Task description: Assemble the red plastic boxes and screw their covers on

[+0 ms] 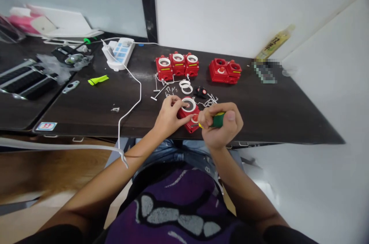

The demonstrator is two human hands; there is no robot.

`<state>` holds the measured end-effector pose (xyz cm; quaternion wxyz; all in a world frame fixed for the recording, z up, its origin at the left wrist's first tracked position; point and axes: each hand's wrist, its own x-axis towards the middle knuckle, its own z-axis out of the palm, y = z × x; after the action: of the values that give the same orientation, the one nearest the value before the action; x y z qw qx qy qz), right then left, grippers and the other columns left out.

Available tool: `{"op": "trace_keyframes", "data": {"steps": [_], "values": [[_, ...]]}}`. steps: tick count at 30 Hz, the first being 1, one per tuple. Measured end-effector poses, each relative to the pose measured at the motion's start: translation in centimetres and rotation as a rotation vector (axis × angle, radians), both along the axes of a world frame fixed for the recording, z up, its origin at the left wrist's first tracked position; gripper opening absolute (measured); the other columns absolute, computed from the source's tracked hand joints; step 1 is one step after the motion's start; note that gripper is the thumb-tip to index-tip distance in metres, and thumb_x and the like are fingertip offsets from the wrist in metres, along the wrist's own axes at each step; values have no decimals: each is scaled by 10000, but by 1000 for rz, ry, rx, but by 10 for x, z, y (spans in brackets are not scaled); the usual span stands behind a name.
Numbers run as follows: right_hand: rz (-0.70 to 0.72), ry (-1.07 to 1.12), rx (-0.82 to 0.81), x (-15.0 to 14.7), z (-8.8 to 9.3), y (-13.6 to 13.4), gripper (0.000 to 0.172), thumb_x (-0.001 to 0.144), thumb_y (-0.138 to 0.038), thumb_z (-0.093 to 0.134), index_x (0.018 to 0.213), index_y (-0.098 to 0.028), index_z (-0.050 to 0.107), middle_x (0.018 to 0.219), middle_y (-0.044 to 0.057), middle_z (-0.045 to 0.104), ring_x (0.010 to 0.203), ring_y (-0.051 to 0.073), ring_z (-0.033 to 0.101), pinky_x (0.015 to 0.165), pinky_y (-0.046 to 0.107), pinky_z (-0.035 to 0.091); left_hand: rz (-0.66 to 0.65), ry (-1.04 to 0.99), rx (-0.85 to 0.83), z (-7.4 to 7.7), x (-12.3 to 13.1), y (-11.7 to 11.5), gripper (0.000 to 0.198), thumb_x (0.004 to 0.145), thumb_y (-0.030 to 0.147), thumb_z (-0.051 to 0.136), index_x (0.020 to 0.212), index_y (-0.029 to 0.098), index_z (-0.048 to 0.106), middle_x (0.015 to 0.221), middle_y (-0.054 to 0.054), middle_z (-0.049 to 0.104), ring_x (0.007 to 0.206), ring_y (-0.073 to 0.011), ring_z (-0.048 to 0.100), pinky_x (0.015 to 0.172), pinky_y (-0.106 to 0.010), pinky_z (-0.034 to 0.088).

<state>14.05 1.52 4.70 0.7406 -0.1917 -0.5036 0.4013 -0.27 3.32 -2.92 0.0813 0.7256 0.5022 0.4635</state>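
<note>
My left hand [168,115] grips a small red box [188,115] with a white ring on top, near the front edge of the dark table [273,109]. A green and yellow screwdriver [216,120] sits in the closed fist of my right hand [220,125], its tip against the box's side. Loose screws [164,91], two white rings [186,87] and a small black part [201,91] lie just behind the box.
A row of three red boxes [177,65] and another red pair [225,71] stand at the back. A white power strip [119,53] with its cable [135,102] lies left. A yellow-green tag [98,80], a black tray [24,78] and clutter fill the far left.
</note>
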Motion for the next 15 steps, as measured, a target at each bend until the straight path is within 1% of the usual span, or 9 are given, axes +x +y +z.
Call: {"op": "trace_keyframes", "data": {"steps": [4, 7, 9, 11, 13, 15], "values": [[-8, -25, -31, 5, 2, 4, 313, 986, -429, 587, 772, -211, 653, 496, -77, 416, 376, 82, 366, 393, 225, 330, 51, 55, 15, 0, 0, -3, 393, 841, 422, 849, 1122, 210, 676, 1299, -120, 560, 1215, -297, 584, 1047, -468, 519], [-9, -39, -64, 7, 4, 5, 337, 994, -464, 581, 770, -218, 638, 493, -80, 405, 377, 84, 374, 396, 228, 334, 82, 62, 0, 1, 1, -6, 416, 830, 460, 854, 1112, 213, 674, 1309, -123, 584, 1213, -312, 593, 1032, -478, 523], [-27, -66, -79, 8, 5, 5, 341, 989, -484, 590, 773, -224, 639, 495, -77, 408, 386, 88, 387, 403, 237, 343, 97, 56, -9, 2, 1, -7, 408, 829, 455, 857, 1097, 211, 670, 1338, -131, 591, 1227, -323, 596, 1039, -491, 517], [-33, -96, -85, 9, 5, 6, 341, 983, -499, 603, 776, -231, 644, 496, -74, 407, 394, 94, 397, 409, 245, 347, 87, 49, -15, 3, 1, -7, 386, 834, 427, 856, 1086, 215, 656, 1356, -136, 606, 1293, -340, 577, 1077, -511, 494], [-17, -106, -87, 10, 5, 7, 339, 984, -505, 608, 782, -235, 645, 501, -73, 407, 398, 95, 397, 410, 246, 342, 58, 35, -22, 4, 1, -6, 367, 837, 398, 856, 1066, 222, 629, 1329, -131, 644, 1367, -349, 548, 1114, -526, 470], [11, -113, -97, 11, 5, 9, 349, 989, -519, 601, 788, -236, 638, 505, -73, 407, 401, 94, 395, 412, 245, 344, 30, 9, -37, 4, 1, -4, 372, 829, 387, 860, 1034, 225, 596, 1298, -125, 677, 1396, -349, 544, 1122, -527, 464]]}}
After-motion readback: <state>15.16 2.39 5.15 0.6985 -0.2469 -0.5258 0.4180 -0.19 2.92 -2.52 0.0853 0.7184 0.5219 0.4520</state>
